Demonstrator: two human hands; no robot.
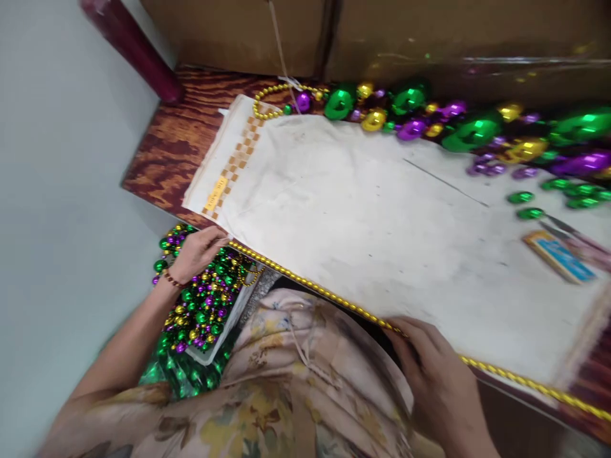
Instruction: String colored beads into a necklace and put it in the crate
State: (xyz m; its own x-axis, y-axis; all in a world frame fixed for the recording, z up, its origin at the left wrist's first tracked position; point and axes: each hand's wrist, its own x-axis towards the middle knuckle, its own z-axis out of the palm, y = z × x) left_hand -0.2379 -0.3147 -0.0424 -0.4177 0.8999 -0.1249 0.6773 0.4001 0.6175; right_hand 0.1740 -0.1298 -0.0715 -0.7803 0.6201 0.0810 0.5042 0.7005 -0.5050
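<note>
A long strand of small gold beads (324,294) runs stretched along the near edge of a white cloth (363,216) on a wooden table. My left hand (195,253) pinches the strand's left end, above a tray of green, gold and purple beads (205,305) at my lap. My right hand (429,369) is closed on the strand further right, fingers curled over it at the table edge. The strand continues past my right hand toward the lower right.
Large green, purple and gold bead garlands (429,121) lie along the table's far side, with a gold bead loop (272,102). Scissors (568,232) and a blue-and-yellow packet (558,254) rest at the right. Cardboard boxes (238,32) stand behind; a dark red roll (138,51) leans at the far left.
</note>
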